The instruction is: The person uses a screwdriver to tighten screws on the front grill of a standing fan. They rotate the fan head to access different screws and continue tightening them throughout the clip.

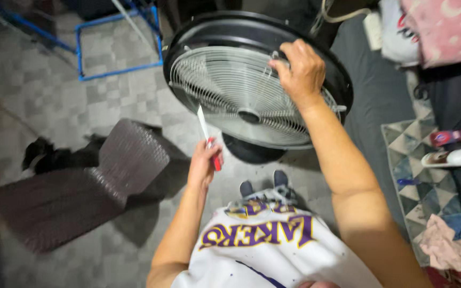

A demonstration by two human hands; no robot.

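We see a floor (54, 90) of pale grey patterned tiles, dimly lit. A dark brown woven plastic chair (86, 186) lies tipped over on it at the left, with a small dark shape we cannot make out just beyond its far end. A blue metal frame (118, 42) stands on the tiles at the top. The round dark base (252, 150) of a fan rests on the floor near the middle, and just below it are two dark shoes (265, 186). To the right lies a dark grey mat (374, 96), then a rug (417, 170) with a teal and cream geometric pattern. Crumpled clothes (449, 242) lie heaped on the rug's near corner.
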